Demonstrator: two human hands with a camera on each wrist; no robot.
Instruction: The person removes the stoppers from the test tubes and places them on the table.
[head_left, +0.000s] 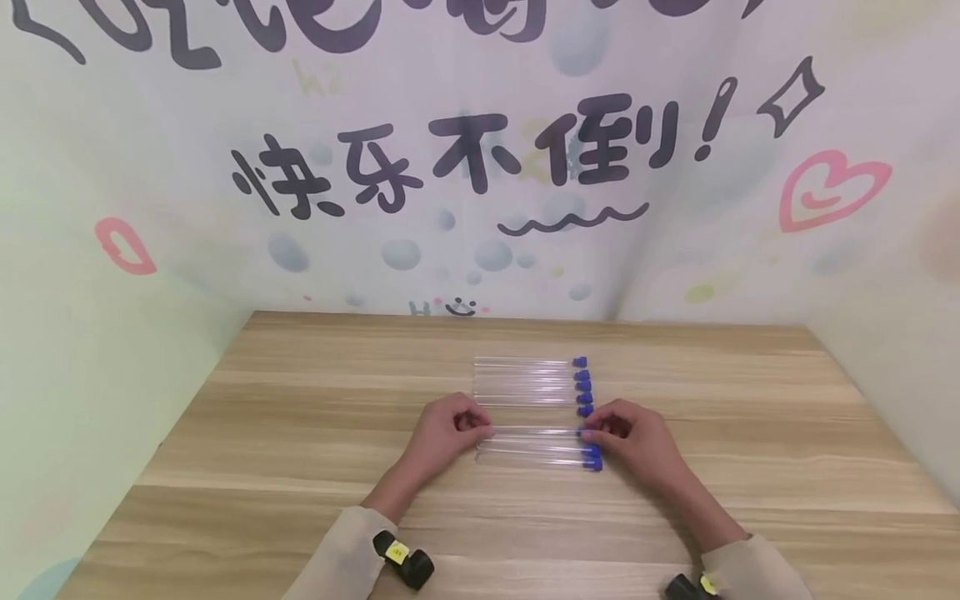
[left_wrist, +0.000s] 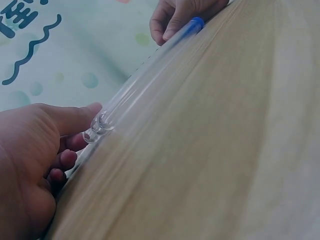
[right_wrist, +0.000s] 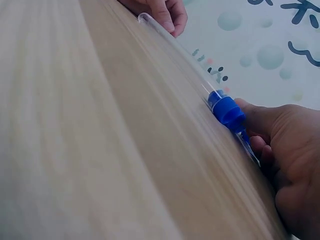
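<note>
Clear test tubes with blue caps lie side by side on the wooden table, their rounded ends to the left. In the head view, my left hand (head_left: 446,429) holds thumb and fingers at the rounded end of one test tube (head_left: 532,431). At its other end, my right hand (head_left: 637,433) pinches the blue cap. Just nearer to me lie other test tubes (head_left: 532,461). The right wrist view shows a nearer tube's blue cap (right_wrist: 229,112) in front of the right fingertips, partly hiding them. Rounded glass ends (left_wrist: 97,125) sit by the left thumb in the left wrist view.
Beyond the hands lies a separate row of several capped test tubes (head_left: 525,362), close to the held one. The wooden table (head_left: 315,375) ends at a printed cloth backdrop (head_left: 360,267). A black wrist camera (head_left: 405,560) is strapped over the left sleeve.
</note>
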